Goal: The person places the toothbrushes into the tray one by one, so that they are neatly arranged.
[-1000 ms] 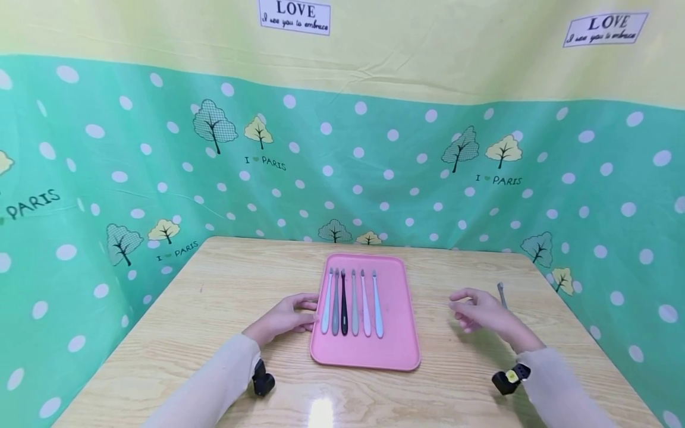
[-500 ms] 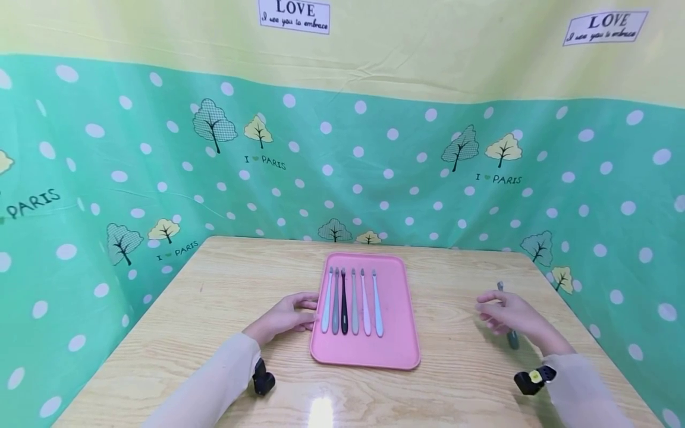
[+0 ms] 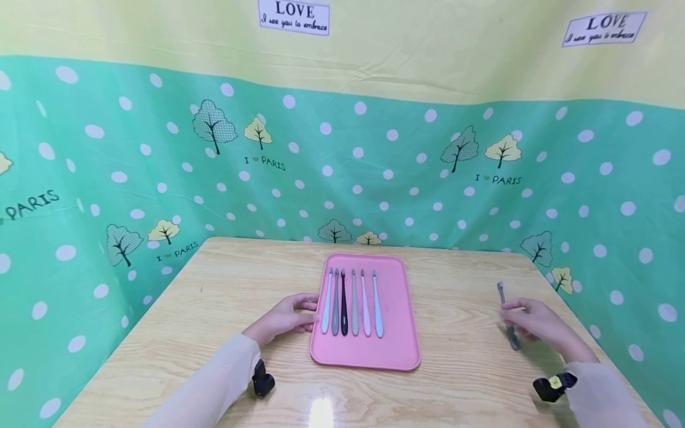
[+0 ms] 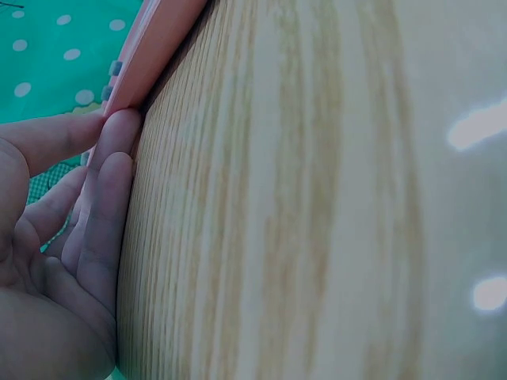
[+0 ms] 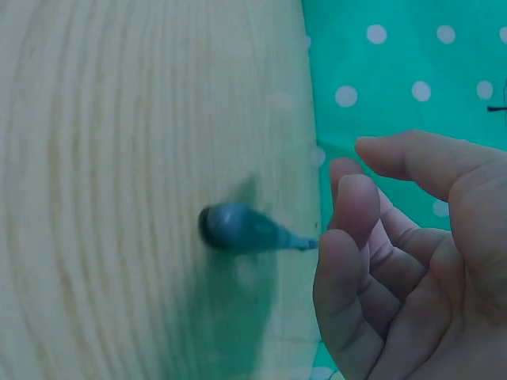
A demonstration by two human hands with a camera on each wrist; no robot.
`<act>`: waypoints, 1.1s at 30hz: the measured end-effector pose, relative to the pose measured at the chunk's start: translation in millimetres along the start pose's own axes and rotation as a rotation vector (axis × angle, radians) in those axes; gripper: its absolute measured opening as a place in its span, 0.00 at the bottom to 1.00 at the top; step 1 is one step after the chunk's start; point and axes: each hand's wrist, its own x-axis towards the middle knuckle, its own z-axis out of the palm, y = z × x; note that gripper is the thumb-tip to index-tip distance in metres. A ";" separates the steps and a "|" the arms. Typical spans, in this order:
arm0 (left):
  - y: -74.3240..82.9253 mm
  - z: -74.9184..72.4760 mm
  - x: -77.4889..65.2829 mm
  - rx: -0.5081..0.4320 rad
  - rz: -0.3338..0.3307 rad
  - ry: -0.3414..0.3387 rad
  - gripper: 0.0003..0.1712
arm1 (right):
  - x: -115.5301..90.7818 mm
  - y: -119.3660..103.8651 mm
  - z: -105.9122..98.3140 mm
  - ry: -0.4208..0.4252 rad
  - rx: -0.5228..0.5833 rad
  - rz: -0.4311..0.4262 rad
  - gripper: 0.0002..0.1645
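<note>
In the head view a pink tray (image 3: 393, 351) lies on the table with several toothbrushes side by side, heads to the far end; one is black (image 3: 344, 309). At the tray's left edge my left hand (image 3: 286, 317) pinches the rim between thumb and fingers, closer up in the left wrist view (image 4: 63, 206). My right hand (image 3: 537, 326) is over a dark grey-teal toothbrush (image 3: 514, 340) lying on the right of the table, partly covering it. The right wrist view shows that toothbrush (image 5: 238, 228) apart from the hand's bent fingers (image 5: 337, 277), its near end toward the camera.
The wooden table (image 3: 455, 380) reaches back to a green and yellow patterned curtain (image 3: 364, 172), which also hangs at both sides. Black wrist cameras sit on the left wrist (image 3: 262, 379) and the right wrist (image 3: 551, 387).
My right hand has moved rightward from between the tray and the lone toothbrush to over that toothbrush. The left hand, tray and toothbrushes have stayed in place.
</note>
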 end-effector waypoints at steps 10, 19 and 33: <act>1.0 0.2 -1.1 0.011 -0.003 0.010 0.37 | -2.1 17.7 -6.4 0.079 -0.064 0.067 0.34; 0.3 0.2 -0.2 0.006 -0.007 0.010 0.37 | -1.5 24.6 -7.1 0.036 -0.056 0.138 0.39; 1.2 1.3 0.8 0.003 -0.013 0.008 0.36 | 4.0 34.0 -5.0 0.079 -0.072 0.171 0.42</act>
